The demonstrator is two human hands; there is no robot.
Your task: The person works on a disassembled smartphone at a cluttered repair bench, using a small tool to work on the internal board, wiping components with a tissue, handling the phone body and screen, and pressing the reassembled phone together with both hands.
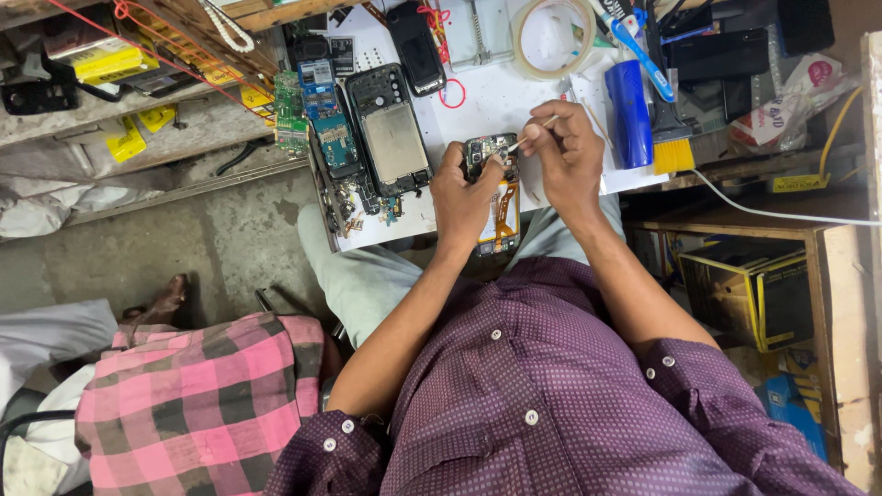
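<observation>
Head view looks down over my purple dotted shirt [551, 386] to the white desk [496, 101] in front of my knees. Beside me on the left sits another person in a pink and black checked shirt [193, 395]. On the desk, left of my hands, lies an opened black phone body with a grey metal plate [393, 133], and next to it a green and blue circuit board [323, 119]. Farther back rests a clear ring of adhesive tape [554, 37]; to the right stand a blue cylindrical container [630, 112] and a black brush with yellow bristles [671, 129]. My left hand [464, 188] is clenched around a small dark phone board with an orange flex strip [496, 197], held at the near edge of the desk, above my lap. My right hand [565, 156] pinches a thin pale stick [531, 135], its tip touching the top of that board.
</observation>
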